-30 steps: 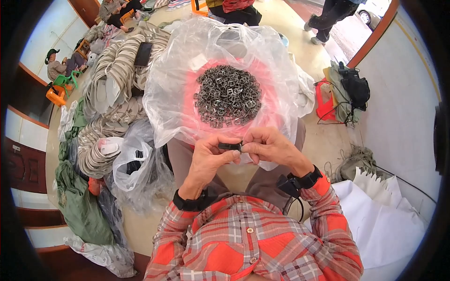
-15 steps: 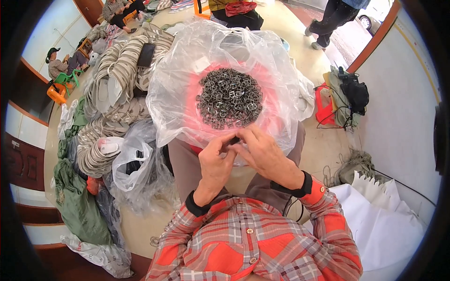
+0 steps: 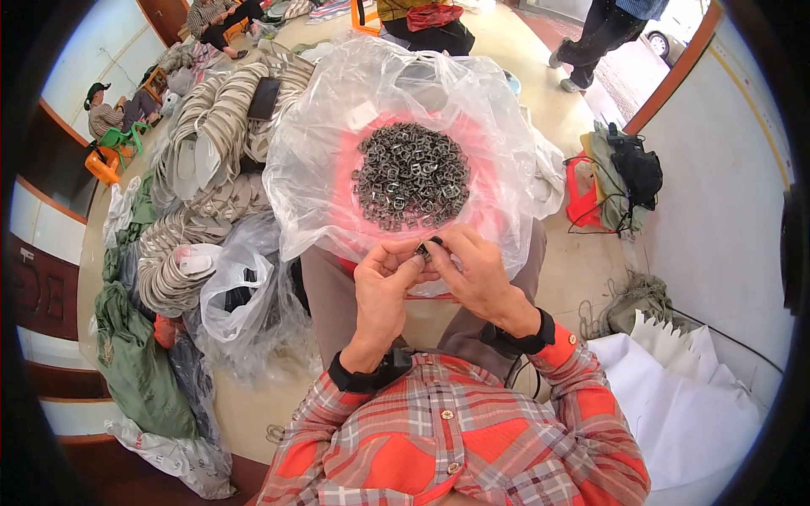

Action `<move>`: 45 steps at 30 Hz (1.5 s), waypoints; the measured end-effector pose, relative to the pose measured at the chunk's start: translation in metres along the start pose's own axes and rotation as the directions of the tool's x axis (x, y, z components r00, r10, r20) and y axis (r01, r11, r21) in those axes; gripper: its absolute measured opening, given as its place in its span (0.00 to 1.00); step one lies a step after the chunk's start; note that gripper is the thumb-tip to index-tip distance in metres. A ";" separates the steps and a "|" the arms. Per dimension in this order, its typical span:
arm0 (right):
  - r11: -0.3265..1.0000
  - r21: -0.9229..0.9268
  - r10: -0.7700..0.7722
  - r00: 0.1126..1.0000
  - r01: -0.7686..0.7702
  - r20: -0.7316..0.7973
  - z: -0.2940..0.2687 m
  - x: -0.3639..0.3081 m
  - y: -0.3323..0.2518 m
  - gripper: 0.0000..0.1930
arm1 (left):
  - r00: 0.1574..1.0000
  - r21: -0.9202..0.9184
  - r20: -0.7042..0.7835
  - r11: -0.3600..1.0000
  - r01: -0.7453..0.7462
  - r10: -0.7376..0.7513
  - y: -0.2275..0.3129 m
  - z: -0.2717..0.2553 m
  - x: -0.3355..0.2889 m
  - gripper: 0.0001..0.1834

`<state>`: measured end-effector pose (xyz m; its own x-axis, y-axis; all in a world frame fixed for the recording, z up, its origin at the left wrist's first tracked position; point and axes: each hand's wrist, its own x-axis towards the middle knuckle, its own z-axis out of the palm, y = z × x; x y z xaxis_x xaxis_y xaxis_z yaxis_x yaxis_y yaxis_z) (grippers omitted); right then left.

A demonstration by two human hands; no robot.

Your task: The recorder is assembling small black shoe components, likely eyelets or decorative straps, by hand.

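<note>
My left hand (image 3: 381,291) pinches a small dark metal buckle (image 3: 423,250) between thumb and fingertips, just over the near rim of a basin lined with clear plastic. Against it, the closed fingertips of my right hand (image 3: 483,274) hold a small black piece (image 3: 435,240), perhaps a strip of elastic; its full shape is hidden by the fingers. Beyond both hands lies a heap of similar metal buckles (image 3: 412,177) on the clear plastic sheet (image 3: 312,143). Through the sheet shows the pink basin (image 3: 483,198), which rests at my lap.
To the left, stacked beige shoe parts (image 3: 198,139) carry a dark phone (image 3: 264,99), beside a clear plastic bag (image 3: 228,304) and green cloth (image 3: 135,363). At right are a red stool (image 3: 580,202) with a black bag (image 3: 634,169) and white sheeting (image 3: 666,405). Other people sit or stand farther off.
My left hand has turned slightly, so the buckle between the fingertips shows more clearly. My right hand has shifted a little, and both hands stay together at the basin's near edge.
</note>
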<state>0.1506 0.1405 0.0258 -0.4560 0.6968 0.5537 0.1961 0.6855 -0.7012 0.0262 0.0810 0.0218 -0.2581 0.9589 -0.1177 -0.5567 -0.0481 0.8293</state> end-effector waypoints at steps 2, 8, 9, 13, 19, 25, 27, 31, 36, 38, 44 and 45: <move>1.000 0.016 -0.018 1.000 0.018 0.002 -0.001 0.000 0.000 0.05 | 1.000 -0.025 0.001 1.000 -0.003 0.003 0.000 0.001 0.000 0.07; 0.994 -0.070 -0.086 0.995 0.090 0.053 -0.001 -0.003 -0.004 0.05 | 0.999 0.086 0.022 0.996 0.027 -0.029 -0.005 -0.009 0.004 0.10; 0.994 -0.071 -0.085 0.995 0.089 0.052 -0.001 -0.003 -0.004 0.05 | 0.999 0.086 0.023 0.996 0.028 -0.030 -0.003 -0.007 0.004 0.10; 0.981 -0.063 -0.183 0.983 0.184 0.029 -0.004 -0.001 -0.003 0.06 | 0.996 0.212 0.078 0.977 0.023 -0.040 0.005 -0.003 0.003 0.11; 0.992 0.009 -0.126 0.989 0.125 0.072 -0.010 0.000 -0.003 0.06 | 0.957 0.250 0.239 0.963 0.103 -0.165 0.023 -0.008 0.006 0.12; 0.989 -0.035 -0.144 0.986 0.147 0.081 -0.010 0.002 -0.006 0.06 | 0.915 0.229 0.266 0.942 0.247 -0.304 0.023 -0.011 0.011 0.12; 0.983 -0.066 -0.166 0.983 0.171 0.079 -0.012 0.004 -0.005 0.07 | 0.917 0.295 0.288 0.936 0.190 -0.277 0.021 -0.011 0.011 0.12; 0.976 -0.164 -0.122 0.985 0.141 0.118 -0.016 0.007 -0.003 0.10 | 0.940 0.293 0.259 0.945 0.145 -0.224 0.023 0.000 0.005 0.11; 0.976 -0.199 -0.058 0.986 0.089 0.155 -0.016 0.008 -0.005 0.12 | 0.939 0.263 0.263 0.953 0.150 -0.221 0.025 0.002 0.001 0.11; 0.910 -0.325 -0.211 0.963 0.257 0.169 -0.014 0.004 0.000 0.11 | 0.928 0.306 0.274 0.938 0.164 -0.252 0.027 0.004 0.002 0.11; 0.817 0.398 0.377 0.909 -0.417 0.180 -0.011 0.008 -0.006 0.17 | 0.983 0.133 0.116 0.983 0.126 -0.142 0.014 0.012 -0.008 0.09; 0.741 0.519 0.412 0.899 -0.427 0.151 -0.005 0.006 -0.004 0.19 | 0.990 0.137 0.088 0.986 0.095 -0.107 0.012 0.013 -0.008 0.10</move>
<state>0.1510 0.1426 0.0342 -0.4601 0.8766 0.1411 -0.1109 0.1009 -0.9887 0.0321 0.0761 0.0404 -0.1267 0.9794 -0.1575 -0.4654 0.0815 0.8813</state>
